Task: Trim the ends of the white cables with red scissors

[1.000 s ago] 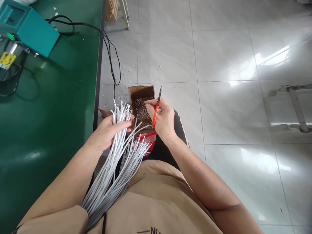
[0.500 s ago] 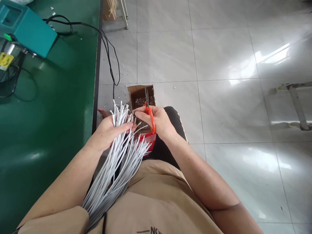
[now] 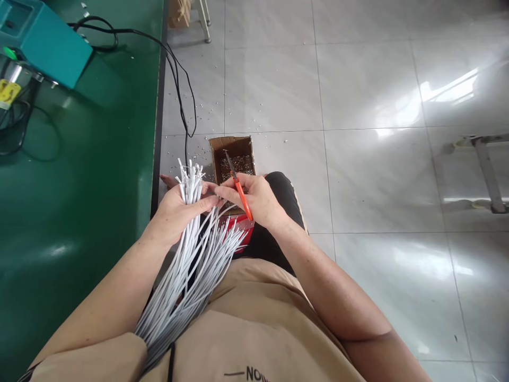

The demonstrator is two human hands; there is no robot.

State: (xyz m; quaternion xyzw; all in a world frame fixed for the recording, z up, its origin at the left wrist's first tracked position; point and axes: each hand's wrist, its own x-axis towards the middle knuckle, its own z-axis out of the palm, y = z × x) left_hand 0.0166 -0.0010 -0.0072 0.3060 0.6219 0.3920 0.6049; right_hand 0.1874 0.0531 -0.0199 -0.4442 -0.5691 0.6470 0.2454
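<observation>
Green bench top (image 3: 79,175) fills the left side beside a pale tiled floor (image 3: 358,106), where an open cardboard box (image 3: 234,144) holds a layer of small silvery bits. At the bench edge, above the lap, the left hand (image 3: 175,209) is closed around a thick bundle of white wires (image 3: 191,254), cut ends fanned upward and tails trailing over the tan shirt. Touching it, the right hand (image 3: 258,201) grips orange-handled snips (image 3: 238,187), blades angled up-left over the box.

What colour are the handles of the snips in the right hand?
Orange, on the snips in the right hand; seen in the head view.
</observation>
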